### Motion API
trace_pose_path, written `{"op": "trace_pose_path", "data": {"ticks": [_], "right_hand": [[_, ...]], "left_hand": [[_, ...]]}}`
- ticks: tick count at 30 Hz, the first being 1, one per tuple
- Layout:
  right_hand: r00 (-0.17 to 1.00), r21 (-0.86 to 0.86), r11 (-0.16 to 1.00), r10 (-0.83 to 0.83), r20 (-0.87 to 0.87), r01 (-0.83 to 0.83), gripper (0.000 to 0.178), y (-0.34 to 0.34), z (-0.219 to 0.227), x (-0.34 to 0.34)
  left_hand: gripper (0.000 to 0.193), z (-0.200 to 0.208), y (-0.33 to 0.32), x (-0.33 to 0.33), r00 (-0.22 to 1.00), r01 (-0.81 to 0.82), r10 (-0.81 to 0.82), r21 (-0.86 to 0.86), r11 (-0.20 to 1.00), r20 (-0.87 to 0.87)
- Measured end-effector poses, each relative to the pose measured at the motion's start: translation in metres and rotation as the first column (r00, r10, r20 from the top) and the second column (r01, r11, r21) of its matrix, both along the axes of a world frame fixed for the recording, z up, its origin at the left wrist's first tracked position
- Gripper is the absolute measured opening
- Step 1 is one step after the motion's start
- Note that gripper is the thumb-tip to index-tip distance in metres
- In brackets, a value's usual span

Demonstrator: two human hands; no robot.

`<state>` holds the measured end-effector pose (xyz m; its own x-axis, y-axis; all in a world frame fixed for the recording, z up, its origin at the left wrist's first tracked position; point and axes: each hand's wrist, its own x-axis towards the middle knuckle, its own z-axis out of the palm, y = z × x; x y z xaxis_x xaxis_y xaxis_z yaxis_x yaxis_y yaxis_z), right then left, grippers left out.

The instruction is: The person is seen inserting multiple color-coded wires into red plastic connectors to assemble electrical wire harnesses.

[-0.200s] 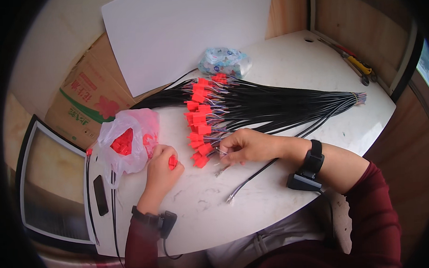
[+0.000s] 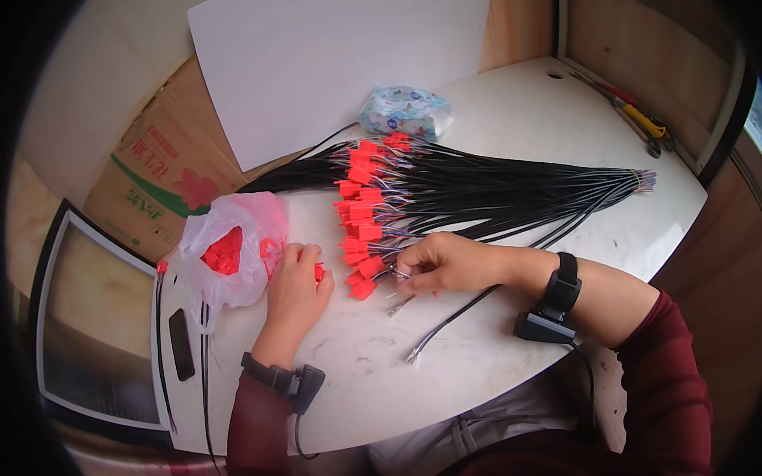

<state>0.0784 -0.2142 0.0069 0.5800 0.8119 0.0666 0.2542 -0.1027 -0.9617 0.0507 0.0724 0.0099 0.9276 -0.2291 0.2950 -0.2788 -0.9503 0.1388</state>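
Note:
My left hand (image 2: 295,290) is closed on a red plastic connector housing (image 2: 319,272), part of which shows beside its fingers. It is just right of a thin plastic bag (image 2: 199,259) with more red housings (image 2: 223,252) inside. My right hand (image 2: 446,263) pinches the stripped wire ends (image 2: 396,272) of a black cable, at the near end of a row of red connectors (image 2: 361,207). Those connectors sit on the wires of a large bundle of black cables (image 2: 513,183). One cable end with bare metal terminals (image 2: 414,354) lies loose below my right hand.
A flowered soft packet (image 2: 404,111) lies behind the bundle, before a white board (image 2: 333,59). Cutters and tools (image 2: 637,116) rest at the far right. A cardboard box (image 2: 156,174) stands left, with a framed panel (image 2: 99,332) and a dark phone-like slab (image 2: 181,344) nearer.
My left hand has moved a little farther away and to the right, and its back is turned more upward. My right hand stays at the wire ends. The whole view has shifted slightly.

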Motion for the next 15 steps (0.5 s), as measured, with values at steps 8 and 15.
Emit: {"op": "trace_pose_path", "data": {"ticks": [8, 15], "right_hand": [[0.999, -0.014, 1.0, -0.001, -0.038, 0.001, 0.016, 0.0, -0.001, 0.002], [0.988, 0.048, 0.999, -0.002, -0.151, 0.009, 0.02, -0.001, 0.001, 0.005]], "left_hand": [[0.05, -0.008, 0.009, 0.004, 0.999, -0.046, 0.044, -0.092, 0.995, -0.029], [0.043, -0.009, 0.019, 0.01, 0.996, -0.059, 0.083, -0.394, 0.917, 0.045]]}}
